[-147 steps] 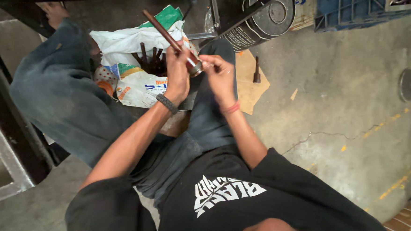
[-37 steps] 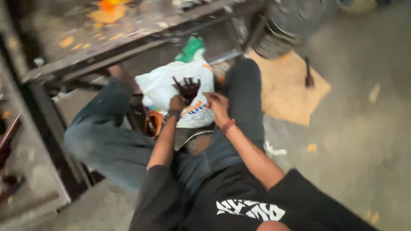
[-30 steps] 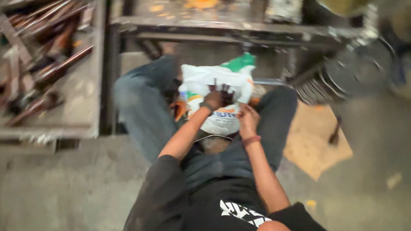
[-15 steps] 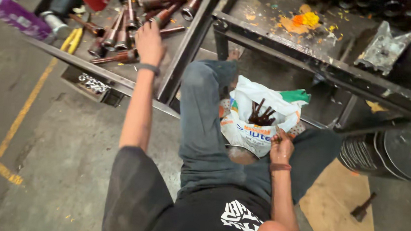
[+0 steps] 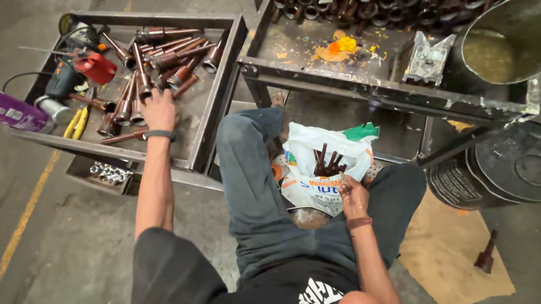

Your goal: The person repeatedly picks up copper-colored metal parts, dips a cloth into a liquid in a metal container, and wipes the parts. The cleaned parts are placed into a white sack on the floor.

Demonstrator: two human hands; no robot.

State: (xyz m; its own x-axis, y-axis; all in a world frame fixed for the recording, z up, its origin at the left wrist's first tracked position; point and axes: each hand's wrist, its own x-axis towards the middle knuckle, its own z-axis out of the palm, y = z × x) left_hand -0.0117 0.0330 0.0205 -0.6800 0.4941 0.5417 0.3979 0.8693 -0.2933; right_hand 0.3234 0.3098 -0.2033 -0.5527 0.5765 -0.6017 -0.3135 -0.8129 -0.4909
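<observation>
I sit on the floor with a white plastic bag (image 5: 318, 188) between my legs; dark brown rods (image 5: 327, 163) stick up out of it. My right hand (image 5: 353, 194) lies at the bag's near rim, fingers curled on the plastic just below the rods. My left hand (image 5: 158, 110) reaches out to the left into a shallow metal tray (image 5: 205, 130) and lies back-up on a heap of rusty brown metal tubes (image 5: 164, 57). Its fingers are hidden among the tubes, so its grip cannot be seen.
The tray also holds a red tool (image 5: 96, 67), yellow-handled pliers (image 5: 77, 122) and a purple can (image 5: 7, 107). A metal-frame table (image 5: 372, 92) stands over my feet, with a bucket (image 5: 511, 38) on it. A black drum (image 5: 510, 167) and cardboard (image 5: 456, 254) lie at right.
My left hand has left the bag and stretched out to the tray of tubes on the left. My right hand stays at the bag. The view has swung round.
</observation>
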